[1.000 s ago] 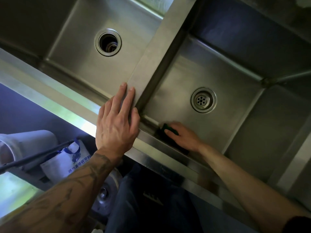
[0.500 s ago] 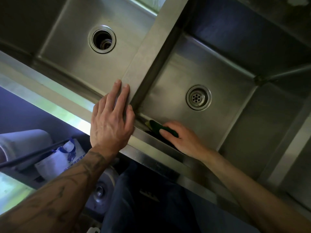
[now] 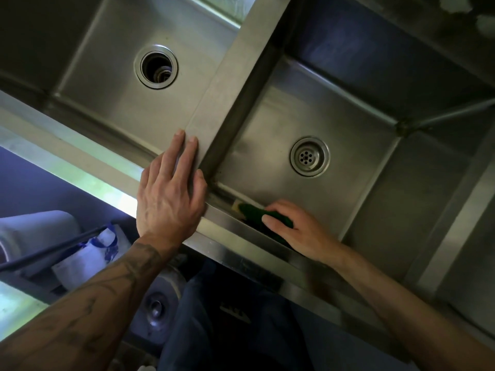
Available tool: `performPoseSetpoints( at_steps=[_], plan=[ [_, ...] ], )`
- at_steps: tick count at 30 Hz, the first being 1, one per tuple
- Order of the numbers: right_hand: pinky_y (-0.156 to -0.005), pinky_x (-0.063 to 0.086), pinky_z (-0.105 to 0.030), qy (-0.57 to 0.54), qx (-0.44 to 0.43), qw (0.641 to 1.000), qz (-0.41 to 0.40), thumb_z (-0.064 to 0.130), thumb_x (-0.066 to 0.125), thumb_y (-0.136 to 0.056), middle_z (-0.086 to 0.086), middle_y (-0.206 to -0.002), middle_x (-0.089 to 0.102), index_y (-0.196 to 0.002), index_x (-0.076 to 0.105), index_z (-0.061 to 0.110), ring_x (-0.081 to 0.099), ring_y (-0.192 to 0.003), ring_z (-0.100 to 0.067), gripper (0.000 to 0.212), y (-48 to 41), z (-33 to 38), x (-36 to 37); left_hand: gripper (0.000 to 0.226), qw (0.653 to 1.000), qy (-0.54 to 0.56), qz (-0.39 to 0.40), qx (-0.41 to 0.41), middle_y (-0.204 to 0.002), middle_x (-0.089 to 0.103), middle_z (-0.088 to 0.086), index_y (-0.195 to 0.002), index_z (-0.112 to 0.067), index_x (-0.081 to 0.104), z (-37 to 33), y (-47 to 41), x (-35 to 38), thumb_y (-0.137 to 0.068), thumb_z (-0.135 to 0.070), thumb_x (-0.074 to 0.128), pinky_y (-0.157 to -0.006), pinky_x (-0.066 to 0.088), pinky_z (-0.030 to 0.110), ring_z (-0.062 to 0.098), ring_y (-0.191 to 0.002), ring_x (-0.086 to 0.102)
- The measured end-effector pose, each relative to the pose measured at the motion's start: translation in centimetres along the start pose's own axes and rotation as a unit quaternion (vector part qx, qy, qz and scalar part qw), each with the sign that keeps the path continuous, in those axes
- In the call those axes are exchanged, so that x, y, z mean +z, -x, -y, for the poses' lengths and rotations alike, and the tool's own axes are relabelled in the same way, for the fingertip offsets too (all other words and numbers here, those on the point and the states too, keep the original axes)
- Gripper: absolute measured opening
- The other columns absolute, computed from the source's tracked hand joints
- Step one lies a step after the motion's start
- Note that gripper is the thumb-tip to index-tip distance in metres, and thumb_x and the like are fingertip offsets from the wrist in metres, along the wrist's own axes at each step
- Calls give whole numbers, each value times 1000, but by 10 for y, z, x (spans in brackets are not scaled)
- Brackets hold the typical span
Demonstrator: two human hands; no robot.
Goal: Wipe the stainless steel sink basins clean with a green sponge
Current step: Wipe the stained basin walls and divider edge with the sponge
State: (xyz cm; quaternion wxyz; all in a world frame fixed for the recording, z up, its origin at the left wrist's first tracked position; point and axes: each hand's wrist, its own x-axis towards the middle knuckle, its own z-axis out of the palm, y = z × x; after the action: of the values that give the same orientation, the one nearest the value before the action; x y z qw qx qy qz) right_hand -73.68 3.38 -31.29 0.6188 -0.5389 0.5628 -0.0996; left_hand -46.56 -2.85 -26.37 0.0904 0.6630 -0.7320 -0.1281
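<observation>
A stainless steel double sink fills the view. The right basin (image 3: pixel 270 124) has a strainer drain (image 3: pixel 310 156); the left basin (image 3: pixel 107 84) has an open drain hole (image 3: pixel 156 66). My right hand (image 3: pixel 297 231) holds a green sponge (image 3: pixel 253 213) with a yellow edge against the near wall of the right basin, close to its near-left corner. My left hand (image 3: pixel 171 194) lies flat, fingers straight, on the front rim where the divider (image 3: pixel 230 84) between the basins meets it.
Below the front rim (image 3: pixel 80 167) are a white bag with blue print (image 3: pixel 88 255), a pale cylindrical container (image 3: pixel 34 231), a dark rod and a round metal fitting (image 3: pixel 155 309). My dark trousers show beneath the sink edge.
My right hand has slid the sponge along the near wall of the right basin, leaving it a little further from the corner. My left hand has stayed on the rim.
</observation>
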Motion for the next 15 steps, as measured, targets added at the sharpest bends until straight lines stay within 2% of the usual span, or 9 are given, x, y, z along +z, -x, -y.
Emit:
performPoseSetpoints(
  at_steps=[2,4,7,10,12,15],
  plan=[
    [-82,45,-19,23,3,1000,16,51,50,-102,16,-109,61,-116,65,34,60,-100,-1,27,-9,-5,1,56,1000,0,-1,-1,-171,35,4,-163,-20,39,-1,0,0,-109,-35,43,-110,40,45,34,-133,53],
    [-84,39,-26,88,58,993,45,48,48,-106,11,-114,61,-120,64,32,58,-105,-9,27,-21,-26,0,55,1000,3,-7,0,-170,37,4,-162,-20,42,-1,0,0,-108,-33,45,-110,41,46,35,-132,54],
    [-82,34,-24,131,126,982,44,47,46,-108,6,-119,58,-126,65,26,57,-115,-18,34,-16,-39,-2,54,1000,3,-17,1,-169,40,5,-160,-19,45,-1,0,1,-107,-29,46,-109,41,45,37,-130,55],
    [-81,42,-19,53,25,998,12,47,51,-105,12,-110,60,-118,65,33,59,-101,-2,23,8,-12,-5,54,1000,3,-18,3,-169,40,6,-161,-18,44,0,-1,1,-108,-30,46,-110,41,46,37,-130,55],
    [-84,45,-15,-6,-14,1000,-4,44,55,-103,11,-110,61,-116,66,29,61,-102,-4,22,17,1,-7,54,1000,6,-16,2,-169,40,6,-161,-18,44,-1,0,1,-108,-31,45,-110,41,46,37,-131,55],
    [-92,50,-26,45,9,999,16,49,53,-102,8,-114,63,-119,66,29,61,-106,-7,29,8,-19,-9,55,1000,6,-16,4,-169,39,5,-161,-19,43,-1,0,1,-108,-31,45,-111,41,46,36,-132,54]
  ],
)
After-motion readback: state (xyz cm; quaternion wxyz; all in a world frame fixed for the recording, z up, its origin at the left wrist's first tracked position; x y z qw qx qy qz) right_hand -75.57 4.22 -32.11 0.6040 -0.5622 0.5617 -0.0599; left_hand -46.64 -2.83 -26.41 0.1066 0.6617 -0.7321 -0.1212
